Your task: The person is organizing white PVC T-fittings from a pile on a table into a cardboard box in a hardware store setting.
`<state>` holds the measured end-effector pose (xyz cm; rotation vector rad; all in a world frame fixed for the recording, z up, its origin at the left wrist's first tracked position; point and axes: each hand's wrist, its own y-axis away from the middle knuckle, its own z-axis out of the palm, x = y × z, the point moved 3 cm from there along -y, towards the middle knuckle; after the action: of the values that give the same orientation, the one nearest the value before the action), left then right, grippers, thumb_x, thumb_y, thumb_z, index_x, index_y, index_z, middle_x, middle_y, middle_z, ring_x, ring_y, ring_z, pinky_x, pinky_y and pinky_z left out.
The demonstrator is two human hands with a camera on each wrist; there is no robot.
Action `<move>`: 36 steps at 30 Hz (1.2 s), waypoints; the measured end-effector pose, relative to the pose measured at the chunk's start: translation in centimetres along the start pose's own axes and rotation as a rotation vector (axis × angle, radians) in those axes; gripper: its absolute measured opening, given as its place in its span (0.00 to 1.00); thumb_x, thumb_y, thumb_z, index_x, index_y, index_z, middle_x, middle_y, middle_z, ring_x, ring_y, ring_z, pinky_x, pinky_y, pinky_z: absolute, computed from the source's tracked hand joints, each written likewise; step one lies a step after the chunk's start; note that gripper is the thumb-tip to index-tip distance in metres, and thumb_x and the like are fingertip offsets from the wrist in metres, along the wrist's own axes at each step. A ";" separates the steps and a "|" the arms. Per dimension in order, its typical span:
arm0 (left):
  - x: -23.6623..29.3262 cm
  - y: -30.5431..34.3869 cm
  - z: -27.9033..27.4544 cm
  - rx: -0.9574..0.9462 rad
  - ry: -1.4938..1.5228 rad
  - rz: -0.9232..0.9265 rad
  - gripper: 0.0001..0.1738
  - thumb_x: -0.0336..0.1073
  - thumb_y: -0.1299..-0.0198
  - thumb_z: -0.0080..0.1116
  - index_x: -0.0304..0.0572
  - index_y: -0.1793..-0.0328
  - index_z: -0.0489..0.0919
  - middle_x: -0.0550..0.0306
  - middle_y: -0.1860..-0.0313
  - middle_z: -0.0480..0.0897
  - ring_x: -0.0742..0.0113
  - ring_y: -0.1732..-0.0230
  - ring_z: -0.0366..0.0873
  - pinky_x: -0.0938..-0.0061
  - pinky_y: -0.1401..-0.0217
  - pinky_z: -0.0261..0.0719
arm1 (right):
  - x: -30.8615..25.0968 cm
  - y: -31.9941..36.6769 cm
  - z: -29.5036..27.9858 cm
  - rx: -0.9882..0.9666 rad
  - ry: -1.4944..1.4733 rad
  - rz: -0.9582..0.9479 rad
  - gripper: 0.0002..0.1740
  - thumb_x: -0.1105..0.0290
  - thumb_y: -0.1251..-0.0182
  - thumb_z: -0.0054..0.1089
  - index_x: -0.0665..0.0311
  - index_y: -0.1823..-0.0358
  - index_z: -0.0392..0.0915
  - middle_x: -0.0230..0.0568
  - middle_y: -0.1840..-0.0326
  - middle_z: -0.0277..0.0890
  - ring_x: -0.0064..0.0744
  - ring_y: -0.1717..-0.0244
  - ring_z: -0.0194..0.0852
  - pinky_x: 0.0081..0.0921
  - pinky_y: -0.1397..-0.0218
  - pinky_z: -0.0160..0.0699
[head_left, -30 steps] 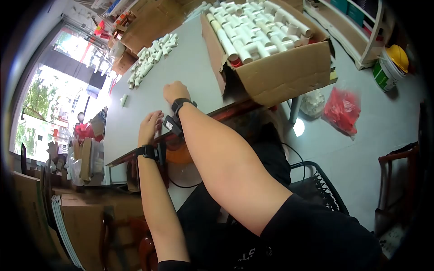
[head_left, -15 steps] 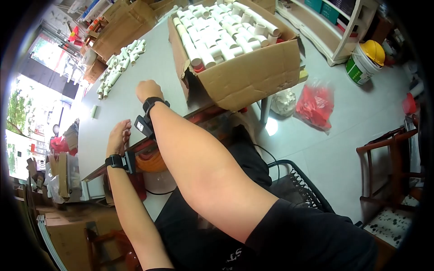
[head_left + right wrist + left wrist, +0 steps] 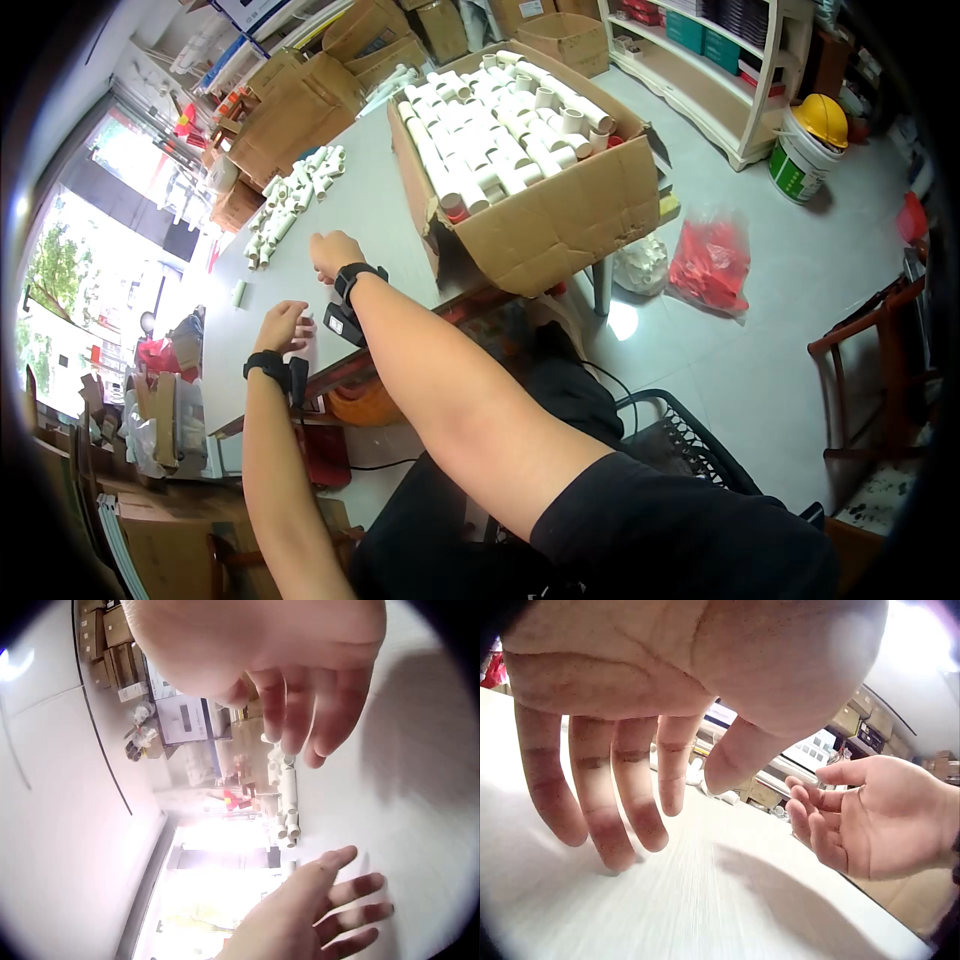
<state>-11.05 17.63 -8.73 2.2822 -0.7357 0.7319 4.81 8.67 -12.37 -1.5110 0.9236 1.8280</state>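
My left hand (image 3: 283, 328) hovers over the near edge of the grey-white table (image 3: 350, 215), fingers loosely bent and holding nothing. In the left wrist view its palm (image 3: 630, 667) fills the top, with the fingers hanging above the tabletop. Farther in over the table is my right hand (image 3: 335, 255), also holding nothing; the right wrist view shows its fingers (image 3: 296, 712) relaxed and slightly curled. A single short white pipe piece (image 3: 239, 293) lies beyond the left hand. Past both hands is a loose pile of white pipe fittings (image 3: 290, 203).
An open cardboard box (image 3: 570, 225) packed with white pipe fittings (image 3: 500, 130) stands on the table's right side. On the floor are a bag of red pieces (image 3: 710, 265), a white bag (image 3: 640, 265) and a bucket (image 3: 800, 160) with a yellow helmet. A chair (image 3: 870, 330) stands at far right.
The head view has swung, shifting the scene within the frame. Both hands have moved slightly farther in over the table, toward the lone pipe piece. Nothing has been picked up.
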 end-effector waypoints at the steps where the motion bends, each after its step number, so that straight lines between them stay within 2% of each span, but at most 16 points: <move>1: 0.3 -0.5 -0.6 0.022 -0.004 0.014 0.17 0.46 0.39 0.49 0.48 0.48 0.74 0.58 0.63 0.80 0.69 0.70 0.78 0.74 0.69 0.74 | -0.1 -0.4 0.3 -0.025 0.045 -0.022 0.25 0.59 0.34 0.37 0.74 0.73 0.76 0.49 0.77 0.79 0.38 0.80 0.79 0.30 0.76 0.80; 4: 1.6 -2.4 -2.3 0.119 -0.072 0.083 0.16 0.46 0.40 0.50 0.46 0.51 0.76 0.55 0.66 0.81 0.67 0.72 0.79 0.74 0.71 0.74 | -1.5 -3.3 1.2 0.018 0.056 -0.149 0.23 0.60 0.36 0.39 0.74 0.72 0.77 0.49 0.77 0.79 0.38 0.79 0.80 0.29 0.73 0.81; 7: 2.5 -4.6 -3.6 0.180 -0.129 0.170 0.16 0.45 0.41 0.51 0.44 0.54 0.78 0.55 0.70 0.82 0.66 0.74 0.80 0.74 0.75 0.73 | -1.6 -6.6 2.3 0.027 0.404 -0.314 0.20 0.62 0.39 0.43 0.72 0.72 0.78 0.49 0.77 0.80 0.37 0.79 0.81 0.29 0.72 0.81; 9: 3.4 -6.1 -3.9 0.193 -0.128 0.200 0.16 0.45 0.42 0.51 0.43 0.54 0.78 0.56 0.70 0.82 0.66 0.74 0.80 0.75 0.76 0.73 | -1.8 -7.3 1.9 0.039 0.370 -0.263 0.18 0.63 0.40 0.45 0.71 0.71 0.79 0.49 0.77 0.80 0.37 0.79 0.81 0.29 0.70 0.81; 13: 4.9 -9.9 -4.0 0.184 -0.068 0.197 0.17 0.45 0.41 0.48 0.44 0.52 0.77 0.57 0.66 0.81 0.67 0.70 0.79 0.73 0.71 0.74 | -1.9 -8.8 0.6 0.079 0.438 -0.195 0.15 0.66 0.43 0.47 0.69 0.67 0.81 0.50 0.74 0.81 0.42 0.71 0.83 0.30 0.62 0.81; 16: 5.8 -13.8 -4.0 0.127 0.093 0.174 0.18 0.48 0.40 0.47 0.49 0.50 0.76 0.59 0.61 0.79 0.67 0.65 0.75 0.68 0.63 0.73 | -3.1 -7.6 -0.8 0.103 0.481 -0.223 0.18 0.66 0.44 0.48 0.68 0.57 0.80 0.58 0.54 0.78 0.52 0.48 0.76 0.37 0.45 0.74; 17: 6.3 -14.9 -3.8 0.101 0.142 0.165 0.19 0.51 0.41 0.47 0.50 0.50 0.75 0.59 0.59 0.79 0.67 0.63 0.74 0.67 0.59 0.72 | -3.1 -8.0 -0.8 0.109 0.456 -0.198 0.19 0.64 0.44 0.49 0.68 0.56 0.80 0.60 0.51 0.76 0.51 0.47 0.75 0.36 0.44 0.74; 19: 6.8 -17.4 -3.7 0.068 0.241 0.207 0.24 0.58 0.40 0.47 0.51 0.49 0.74 0.59 0.56 0.79 0.67 0.59 0.73 0.65 0.55 0.70 | -2.9 -10.3 -0.1 0.138 0.534 -0.239 0.20 0.62 0.46 0.59 0.64 0.54 0.81 0.51 0.50 0.79 0.45 0.47 0.78 0.33 0.44 0.76; 21: 7.6 -17.7 -2.3 0.043 0.332 0.233 0.28 0.62 0.40 0.46 0.49 0.46 0.73 0.58 0.53 0.78 0.66 0.58 0.73 0.65 0.54 0.71 | -3.2 -10.7 0.0 0.137 0.553 -0.220 0.20 0.62 0.46 0.59 0.64 0.53 0.81 0.50 0.50 0.79 0.43 0.47 0.78 0.32 0.44 0.76; 25: 7.6 -20.5 0.6 0.033 0.467 0.235 0.31 0.61 0.40 0.45 0.43 0.44 0.71 0.56 0.52 0.76 0.63 0.60 0.73 0.62 0.55 0.77 | -1.5 -15.2 0.9 0.148 0.595 -0.314 0.26 0.52 0.48 0.67 0.66 0.55 0.81 0.51 0.51 0.79 0.43 0.48 0.78 0.33 0.45 0.76; 26: 7.6 -22.2 0.5 0.011 0.567 0.254 0.32 0.60 0.39 0.46 0.41 0.42 0.70 0.53 0.49 0.74 0.61 0.59 0.74 0.62 0.54 0.77 | -1.1 -15.3 0.7 0.178 0.590 -0.337 0.20 0.62 0.45 0.51 0.66 0.57 0.82 0.56 0.51 0.78 0.49 0.47 0.76 0.35 0.44 0.75; 29: 7.3 -22.4 0.8 0.050 0.748 0.287 0.38 0.60 0.39 0.49 0.32 0.37 0.65 0.50 0.43 0.72 0.61 0.51 0.75 0.66 0.46 0.77 | -0.7 -17.7 0.9 0.203 0.612 -0.331 0.20 0.59 0.45 0.52 0.62 0.55 0.82 0.53 0.50 0.78 0.48 0.47 0.76 0.36 0.45 0.75; 30: 7.5 -21.9 0.9 0.015 0.752 0.300 0.43 0.59 0.39 0.48 0.29 0.30 0.56 0.45 0.32 0.62 0.55 0.47 0.75 0.66 0.49 0.79 | -0.8 -19.2 1.3 0.151 0.714 -0.343 0.22 0.60 0.46 0.56 0.63 0.52 0.80 0.52 0.48 0.77 0.45 0.45 0.76 0.34 0.44 0.75; 33: 7.2 -21.7 0.8 0.006 0.793 0.353 0.47 0.58 0.39 0.48 0.28 0.26 0.49 0.43 0.26 0.53 0.51 0.43 0.74 0.66 0.50 0.80 | -0.5 -24.5 2.5 0.081 0.983 -0.487 0.22 0.59 0.45 0.56 0.57 0.49 0.79 0.47 0.47 0.78 0.41 0.43 0.75 0.32 0.40 0.72; 34: 7.2 -22.0 0.6 -0.037 0.781 0.341 0.48 0.59 0.38 0.47 0.29 0.25 0.45 0.43 0.23 0.47 0.51 0.39 0.72 0.68 0.52 0.80 | -0.9 -23.5 2.2 0.088 0.902 -0.403 0.21 0.60 0.44 0.56 0.57 0.49 0.79 0.47 0.47 0.78 0.41 0.43 0.75 0.32 0.41 0.72; 36: 7.4 -21.9 0.2 -0.028 0.679 0.361 0.48 0.59 0.38 0.45 0.30 0.25 0.46 0.45 0.23 0.47 0.53 0.40 0.73 0.69 0.52 0.80 | -1.3 -23.0 1.9 0.079 0.903 -0.330 0.21 0.61 0.43 0.54 0.56 0.48 0.79 0.47 0.47 0.78 0.41 0.43 0.75 0.32 0.42 0.73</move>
<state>8.49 29.39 -12.44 1.7053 -0.8078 1.5445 22.23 23.71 -14.14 -2.3112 1.0153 0.8271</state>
